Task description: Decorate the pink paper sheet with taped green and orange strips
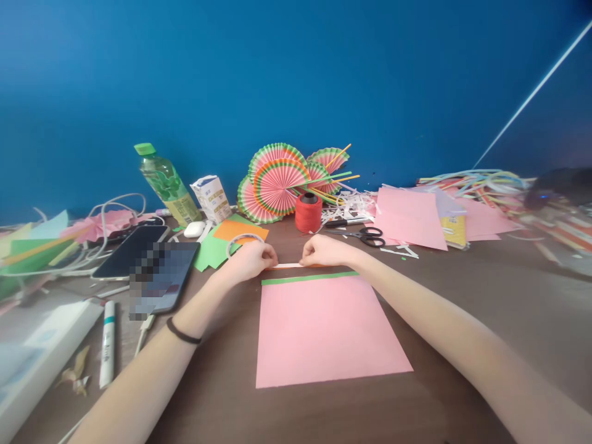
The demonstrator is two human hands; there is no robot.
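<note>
Between my two hands stretches a narrow strip, white on top with an orange edge. My left hand pinches its left part, and my right hand pinches it farther right. Just nearer to me lies a pink paper sheet with a green strip along its far edge. A roll of tape stands partly hidden behind my left hand. Beyond my right hand is a red spool of thread.
Folded paper fans lean at the wall. Black-handled scissors and pink sheets lie right. On the left are a green-capped bottle, a small box, a phone, a tablet and a marker.
</note>
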